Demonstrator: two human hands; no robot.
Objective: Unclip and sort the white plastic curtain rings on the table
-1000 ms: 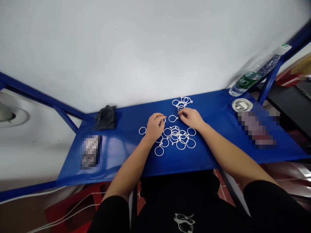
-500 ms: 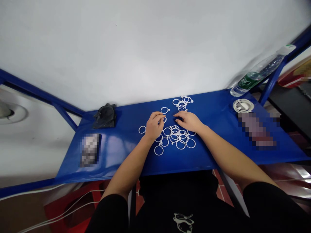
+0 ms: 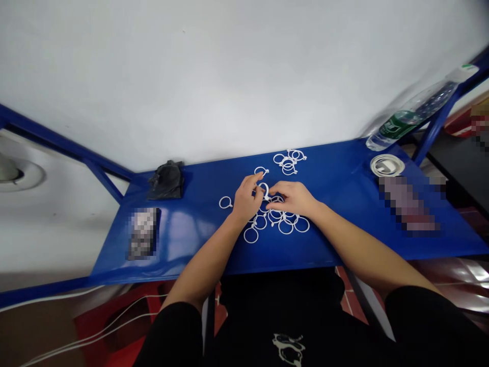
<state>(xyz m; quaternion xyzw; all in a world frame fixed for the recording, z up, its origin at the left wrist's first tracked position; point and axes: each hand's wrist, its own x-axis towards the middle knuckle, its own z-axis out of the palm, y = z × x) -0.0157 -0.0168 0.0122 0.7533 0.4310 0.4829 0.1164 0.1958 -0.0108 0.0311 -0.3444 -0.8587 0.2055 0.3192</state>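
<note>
Several white plastic rings (image 3: 284, 223) lie in a loose heap on the blue shelf (image 3: 198, 239) in front of me. My left hand (image 3: 246, 200) and my right hand (image 3: 292, 198) meet over the heap's far side, both pinching one white ring (image 3: 264, 189) lifted between their fingertips. A second, smaller cluster of rings (image 3: 289, 160) lies farther back. A single ring (image 3: 261, 171) rests just beyond my fingers, and another single ring (image 3: 225, 202) lies left of my left hand.
A crumpled black bag (image 3: 166, 180) sits at the back left. A blurred flat object (image 3: 143, 233) lies left, another blurred object (image 3: 410, 203) right. A coiled white cable (image 3: 386, 165) and a lying plastic bottle (image 3: 412, 111) are at the back right. A white wall rises behind.
My right hand set a ring down farther back, then drew back toward the heap. Both hands have come together and now pinch a ring between them.
</note>
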